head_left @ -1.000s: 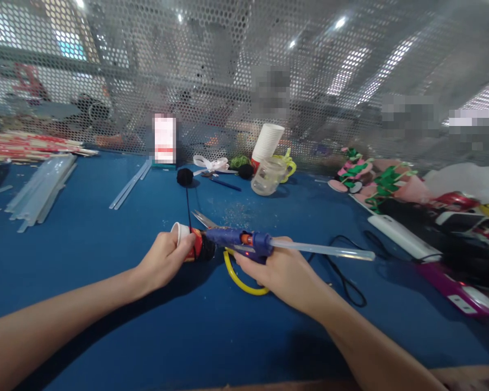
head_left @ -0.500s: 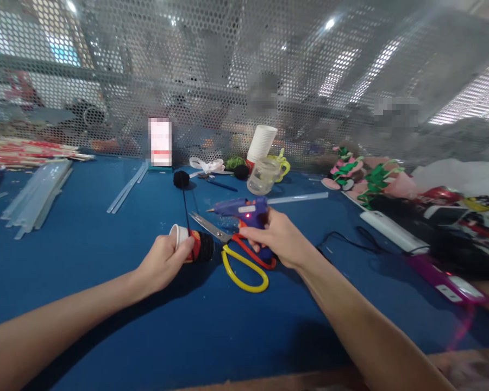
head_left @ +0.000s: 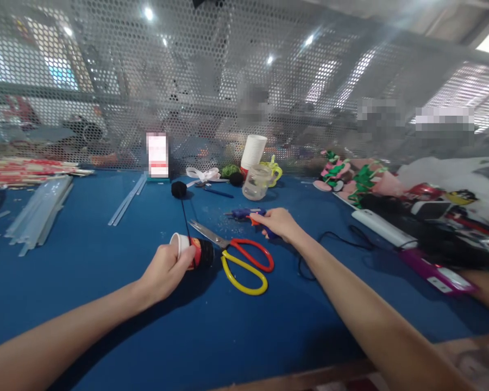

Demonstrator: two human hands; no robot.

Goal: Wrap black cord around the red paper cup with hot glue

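Holding paper cup (head_left: 198, 251) (yarn-wrapped) in left hand (head_left: 165, 270), nested white cups (head_left: 254, 150) beyond

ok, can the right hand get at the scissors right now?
Probably not without freeing itself first: the right hand is wrapped around the glue gun. Otherwise the way looks free; the scissors lie close by, with nothing over them.
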